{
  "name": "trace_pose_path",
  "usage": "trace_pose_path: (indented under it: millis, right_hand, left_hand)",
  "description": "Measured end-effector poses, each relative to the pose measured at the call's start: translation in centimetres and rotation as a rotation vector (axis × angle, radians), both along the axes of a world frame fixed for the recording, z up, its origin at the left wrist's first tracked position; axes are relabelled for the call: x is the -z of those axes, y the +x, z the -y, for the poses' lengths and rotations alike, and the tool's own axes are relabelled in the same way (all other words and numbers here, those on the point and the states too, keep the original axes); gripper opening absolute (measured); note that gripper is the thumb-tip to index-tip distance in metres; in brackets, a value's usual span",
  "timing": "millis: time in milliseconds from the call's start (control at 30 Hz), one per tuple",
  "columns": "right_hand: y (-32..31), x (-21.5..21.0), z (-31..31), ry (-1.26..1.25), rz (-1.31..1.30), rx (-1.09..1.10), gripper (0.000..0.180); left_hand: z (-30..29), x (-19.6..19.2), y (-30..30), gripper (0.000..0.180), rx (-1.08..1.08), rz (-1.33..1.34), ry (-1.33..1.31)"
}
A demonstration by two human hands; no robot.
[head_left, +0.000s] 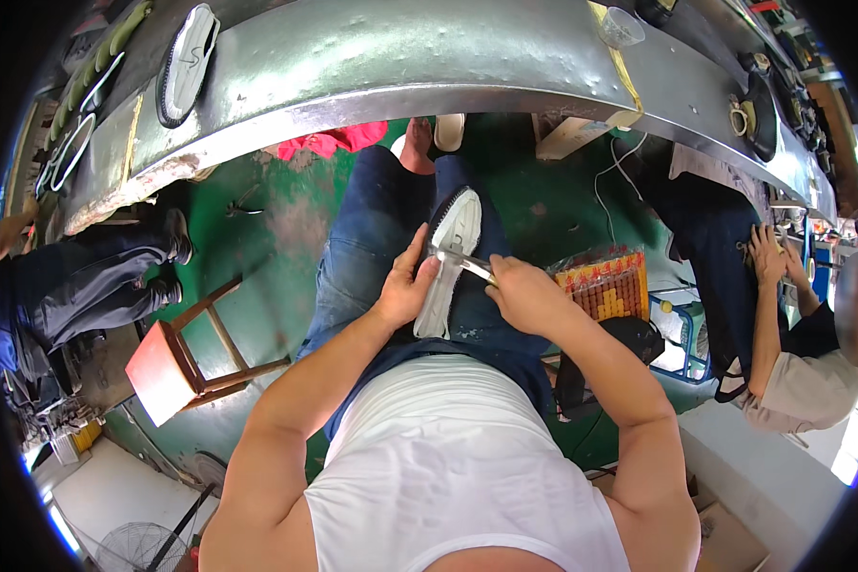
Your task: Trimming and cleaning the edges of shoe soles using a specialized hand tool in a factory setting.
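A pale grey-white shoe [462, 229] with a dark sole edge lies lengthwise across my lap, its toe pointing away from me. My left hand [407, 284] grips the shoe's left side near the middle, thumb on top. In my right hand [524, 294] is a small metal hammer [467, 263], held by its handle. The hammer's head rests against or just over the middle of the shoe; contact is hard to tell. My fingers hide part of the handle and of the shoe's side.
A metal-topped bench [400, 57] spans the front, with another grey-white shoe [187, 67] and a clear cup [622, 29] on it. A wooden stool [176, 367] stands left. Co-workers sit left and right; the right one's hands [766, 254] show. A beaded seat cover [605, 286] lies right.
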State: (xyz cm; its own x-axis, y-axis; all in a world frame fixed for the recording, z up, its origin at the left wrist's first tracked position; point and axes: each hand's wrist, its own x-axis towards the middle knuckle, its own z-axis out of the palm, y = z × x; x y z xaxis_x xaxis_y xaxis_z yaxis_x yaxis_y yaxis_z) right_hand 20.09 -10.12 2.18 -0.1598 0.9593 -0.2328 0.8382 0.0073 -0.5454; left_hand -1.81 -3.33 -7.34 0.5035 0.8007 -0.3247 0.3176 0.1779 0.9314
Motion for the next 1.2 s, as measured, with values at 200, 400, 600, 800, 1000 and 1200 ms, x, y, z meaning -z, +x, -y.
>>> trace_pose_path:
  millis: [200,400,600,800,1000,1200]
  right_hand:
    - [-2.2,4.0,1.2,-0.607,-0.864,0.547,0.024]
    - [0.5,5.9,1.3,-0.966,-1.367,0.478,0.022]
    - [3.7,0.8,-1.0,-0.962,-0.986,0.338,0.034]
    - [4.8,-0.3,-2.9,-0.759,-0.758,0.278,0.032]
    - [1.9,1.1,-5.2,-0.357,-0.279,0.138,0.049]
    - [2.2,1.6,-4.5,-0.445,-0.321,0.129,0.046]
  left_hand:
    - [0.3,-2.1,0.4,0.061,0.010,0.022,0.159]
    - [-1.1,-3.9,0.7,0.058,0.245,-0.255,0.550]
    - [-1.2,-4.8,1.5,0.051,0.242,-0.280,0.585]
    - [-1.5,-4.7,1.2,0.047,0.221,-0.247,0.601]
    - [-1.5,-5.4,0.9,0.049,0.390,-0.369,0.537]
    - [-0.3,-3.8,0.7,0.067,0.231,-0.338,0.481]
